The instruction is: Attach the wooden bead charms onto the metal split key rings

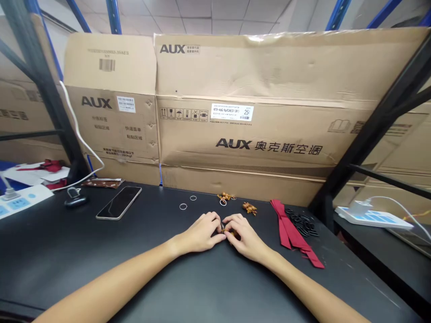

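My left hand and my right hand meet above the middle of the black table. Their fingertips pinch a small metal ring from both sides. A brown bead-like charm shows partly under my right fingers; whether it hangs on the ring is hidden. Beyond the hands lie two loose silver rings, one nearer and one farther. A brown charm with a ring rests near the cardboard, and another brown charm lies to its right.
Dark red ribbons and a pile of black loops lie at right. On the left are a phone, a black earbud-like case and a brown packet. Cardboard walls the back. Power strips sit at the sides.
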`<state>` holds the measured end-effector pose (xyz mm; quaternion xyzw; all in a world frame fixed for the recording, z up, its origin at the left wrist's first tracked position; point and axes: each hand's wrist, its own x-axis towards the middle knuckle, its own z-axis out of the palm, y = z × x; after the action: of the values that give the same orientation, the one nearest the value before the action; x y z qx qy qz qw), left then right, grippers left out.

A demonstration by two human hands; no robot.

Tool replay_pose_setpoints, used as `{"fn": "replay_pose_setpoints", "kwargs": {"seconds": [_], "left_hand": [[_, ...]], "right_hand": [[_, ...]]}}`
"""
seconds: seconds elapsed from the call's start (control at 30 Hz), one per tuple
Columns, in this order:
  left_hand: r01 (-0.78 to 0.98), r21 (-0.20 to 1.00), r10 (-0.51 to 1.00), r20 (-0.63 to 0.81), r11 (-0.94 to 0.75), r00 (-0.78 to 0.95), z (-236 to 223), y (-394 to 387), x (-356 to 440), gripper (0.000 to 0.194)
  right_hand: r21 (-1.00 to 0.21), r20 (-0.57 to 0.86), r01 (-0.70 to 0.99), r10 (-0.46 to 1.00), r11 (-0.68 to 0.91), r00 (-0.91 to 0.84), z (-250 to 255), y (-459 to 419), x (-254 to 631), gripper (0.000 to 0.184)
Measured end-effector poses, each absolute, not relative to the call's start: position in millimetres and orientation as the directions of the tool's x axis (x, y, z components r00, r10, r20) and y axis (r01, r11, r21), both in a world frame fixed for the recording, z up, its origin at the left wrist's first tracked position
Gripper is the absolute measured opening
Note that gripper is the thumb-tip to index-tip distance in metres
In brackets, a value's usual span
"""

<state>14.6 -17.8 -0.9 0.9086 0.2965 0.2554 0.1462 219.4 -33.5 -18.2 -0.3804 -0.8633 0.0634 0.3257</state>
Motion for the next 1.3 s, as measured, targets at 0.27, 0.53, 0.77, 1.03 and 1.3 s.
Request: {"fn": "replay_pose_setpoints", "kwargs": {"seconds": [0.27, 0.53, 0.77, 1.03, 1.3], "left_hand": [[0.455, 0.388, 0.59, 0.391, -0.801, 0.706, -0.2, -17.1, 14.9, 0.014], [0.434, 0.446, 0.606, 0.385, -0.782, 0.696, 1.4, -18.7, 14.7, 0.015], [0.445, 0.362, 0.567, 0.39, -0.819, 0.726, -1.7, -17.3, 14.6, 0.011], [0.405, 0.39, 0.544, 0.373, -0.827, 0.752, 2.3, -19.1, 13.4, 0.014], [0.385, 0.399, 0.535, 0.393, -0.832, 0.748, 4.0, -19.1, 12.8, 0.013]], "right_hand": [[-0.359, 0.505, 0.609, 0.696, 0.708, -0.511, -16.4, -35.8, 218.7, 0.006], [-0.352, 0.51, 0.605, 0.689, 0.714, -0.516, -15.2, -35.9, 218.0, 0.008], [-0.447, 0.502, 0.565, 0.717, 0.694, -0.483, -15.7, -35.2, 219.5, 0.011], [-0.47, 0.496, 0.573, 0.738, 0.671, -0.458, -15.0, -33.8, 220.4, 0.016], [-0.405, 0.5, 0.688, 0.776, 0.603, -0.385, -23.4, -27.3, 222.1, 0.013]]}}
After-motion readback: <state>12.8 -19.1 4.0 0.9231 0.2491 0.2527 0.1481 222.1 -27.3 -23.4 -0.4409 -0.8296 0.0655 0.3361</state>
